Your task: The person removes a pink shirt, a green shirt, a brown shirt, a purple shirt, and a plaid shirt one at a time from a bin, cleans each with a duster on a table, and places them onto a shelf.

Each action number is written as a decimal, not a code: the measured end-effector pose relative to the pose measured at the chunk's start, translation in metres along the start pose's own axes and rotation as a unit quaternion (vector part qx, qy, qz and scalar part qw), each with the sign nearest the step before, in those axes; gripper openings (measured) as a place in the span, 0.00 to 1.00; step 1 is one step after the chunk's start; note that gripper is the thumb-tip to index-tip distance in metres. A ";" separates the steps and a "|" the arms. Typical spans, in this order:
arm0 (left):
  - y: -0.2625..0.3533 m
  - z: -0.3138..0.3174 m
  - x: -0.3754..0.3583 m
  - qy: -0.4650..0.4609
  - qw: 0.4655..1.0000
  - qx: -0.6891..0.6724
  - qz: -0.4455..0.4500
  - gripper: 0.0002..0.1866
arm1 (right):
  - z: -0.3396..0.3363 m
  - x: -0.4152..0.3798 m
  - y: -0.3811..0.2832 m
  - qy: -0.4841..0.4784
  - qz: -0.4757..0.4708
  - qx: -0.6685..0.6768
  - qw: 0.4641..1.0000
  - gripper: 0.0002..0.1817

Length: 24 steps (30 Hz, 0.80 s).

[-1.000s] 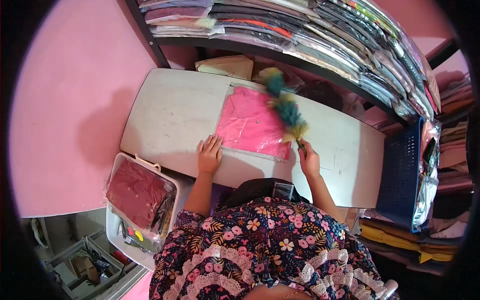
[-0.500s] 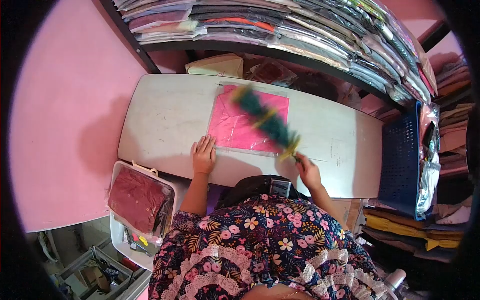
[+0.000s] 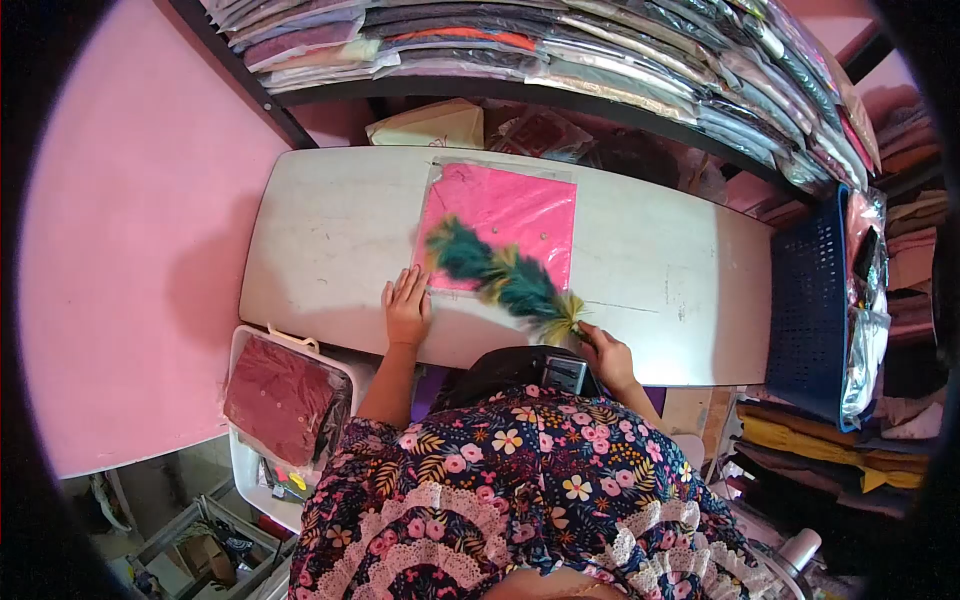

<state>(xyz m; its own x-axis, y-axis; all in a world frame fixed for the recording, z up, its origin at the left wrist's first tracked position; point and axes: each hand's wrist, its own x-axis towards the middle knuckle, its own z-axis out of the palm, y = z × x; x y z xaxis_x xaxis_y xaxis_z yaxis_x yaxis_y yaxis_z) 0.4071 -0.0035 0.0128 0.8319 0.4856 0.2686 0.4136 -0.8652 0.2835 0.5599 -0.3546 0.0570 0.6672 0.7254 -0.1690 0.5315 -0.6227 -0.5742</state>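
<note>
A folded pink garment in a clear plastic bag (image 3: 520, 205) lies flat on the white table (image 3: 330, 230). My left hand (image 3: 408, 305) rests with its fingers stretched out flat at the bag's lower left corner. In my right hand (image 3: 605, 358) is the handle of a green and yellow feather duster (image 3: 520, 285), the fingers wrapped round it. The duster slants up and left across the lower part of the bag and hides some of it. Its feathers are slightly blurred.
Bagged folded clothes (image 3: 460, 45) fill the shelf over the table's back edge. A blue basket (image 3: 808, 300) stands at the right end. Left below the table, a white bin (image 3: 240, 440) holds a bagged maroon garment (image 3: 280, 400). A pink wall (image 3: 130, 250) borders the left.
The duster has swept down and left, from the upper part of the bag to its lower part. My right hand has moved slightly down and left. My left hand stays at the corner.
</note>
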 end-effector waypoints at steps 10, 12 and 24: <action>-0.006 0.002 -0.005 -0.002 1.000 0.007 0.013 0.23 | 0.019 0.019 -0.018 0.035 -0.066 0.051 0.996 0.20; -0.007 0.001 -0.005 -0.008 1.000 0.012 0.021 0.23 | 0.024 0.029 -0.020 0.056 -0.020 0.049 0.997 0.20; 0.002 -0.003 -0.005 -0.020 0.999 0.002 0.031 0.24 | 0.038 0.055 -0.040 0.108 0.036 0.051 0.992 0.21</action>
<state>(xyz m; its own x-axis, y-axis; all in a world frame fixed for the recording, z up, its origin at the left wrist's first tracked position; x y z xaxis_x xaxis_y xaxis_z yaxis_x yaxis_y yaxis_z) 0.4027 -0.0071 0.0152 0.8702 0.4259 0.2478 0.3625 -0.8939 0.2636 0.5558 -0.2785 0.0404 0.8035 0.5938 -0.0435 0.4305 -0.6300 -0.6464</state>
